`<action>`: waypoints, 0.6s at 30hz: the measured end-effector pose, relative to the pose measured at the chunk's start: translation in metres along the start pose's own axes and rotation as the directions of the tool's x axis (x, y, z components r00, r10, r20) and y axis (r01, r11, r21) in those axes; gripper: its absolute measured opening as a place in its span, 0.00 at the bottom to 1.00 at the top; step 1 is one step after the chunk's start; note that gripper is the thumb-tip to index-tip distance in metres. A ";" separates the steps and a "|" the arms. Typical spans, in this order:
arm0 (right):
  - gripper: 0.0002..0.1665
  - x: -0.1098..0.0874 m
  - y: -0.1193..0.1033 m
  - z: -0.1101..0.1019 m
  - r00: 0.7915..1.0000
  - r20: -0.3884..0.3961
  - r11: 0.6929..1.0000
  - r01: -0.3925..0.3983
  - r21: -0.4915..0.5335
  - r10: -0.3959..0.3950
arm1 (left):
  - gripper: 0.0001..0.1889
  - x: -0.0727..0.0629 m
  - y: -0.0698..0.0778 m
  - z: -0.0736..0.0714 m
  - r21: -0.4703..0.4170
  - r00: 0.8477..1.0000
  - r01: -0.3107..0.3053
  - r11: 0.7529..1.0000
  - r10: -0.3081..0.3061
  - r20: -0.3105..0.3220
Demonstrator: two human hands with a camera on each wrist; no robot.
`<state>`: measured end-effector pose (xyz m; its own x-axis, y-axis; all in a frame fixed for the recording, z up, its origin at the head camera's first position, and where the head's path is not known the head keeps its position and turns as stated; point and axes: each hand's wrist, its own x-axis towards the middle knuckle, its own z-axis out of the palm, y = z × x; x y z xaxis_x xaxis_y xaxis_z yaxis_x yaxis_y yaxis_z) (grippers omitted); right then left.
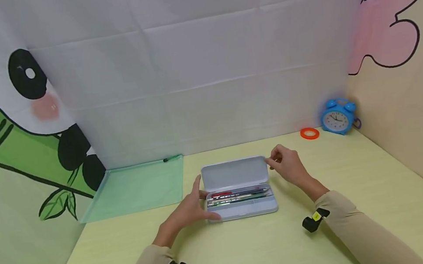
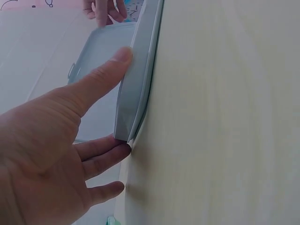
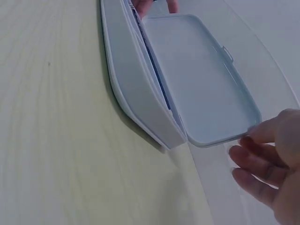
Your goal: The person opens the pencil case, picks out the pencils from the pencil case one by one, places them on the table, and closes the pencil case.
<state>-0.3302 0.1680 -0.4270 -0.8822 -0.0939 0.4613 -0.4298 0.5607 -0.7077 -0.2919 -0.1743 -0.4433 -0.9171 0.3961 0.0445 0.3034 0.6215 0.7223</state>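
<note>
A pale blue-grey pencil case (image 1: 242,210) stands with its lid (image 1: 234,173) raised; pens and pencils (image 1: 239,196) lie in its tray. At its left end is my left hand (image 1: 188,207), fingers spread. The left wrist view shows this hand (image 2: 56,126) with its thumb against the front wall (image 2: 136,84) and two fingertips touching the end corner. My right hand (image 1: 288,165) pinches the lid's upper right corner. In the right wrist view, that hand (image 3: 276,157) has thumb and forefinger at the lid's corner, other fingers curved below.
A translucent green zip pouch (image 1: 143,186) lies at the back left of the table (image 1: 250,250). Near the back right are an orange ring (image 1: 310,136) and a blue alarm clock (image 1: 337,118). A white sheet (image 1: 195,63) hangs behind the table.
</note>
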 end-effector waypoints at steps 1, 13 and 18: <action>0.08 0.000 0.000 0.000 1.000 0.016 1.000 0.002 -0.008 -0.002 | 0.72 0.000 0.000 0.000 0.001 1.000 0.005 1.000 -0.005 -0.001; 0.07 0.002 0.008 0.002 0.935 0.324 0.976 -0.080 -0.203 0.144 | 0.57 0.001 0.001 0.002 0.041 0.999 0.041 0.998 -0.042 0.032; 0.07 0.002 0.007 0.003 0.918 0.370 0.969 -0.053 -0.241 0.143 | 0.56 0.000 0.000 0.001 0.065 0.997 0.032 0.997 -0.037 0.072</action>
<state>-0.3353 0.1689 -0.4325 -0.9423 -0.3109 0.1244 -0.3231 0.7464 -0.5818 -0.2916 -0.1732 -0.4442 -0.9066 0.4207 -0.0322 0.2900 0.6768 0.6767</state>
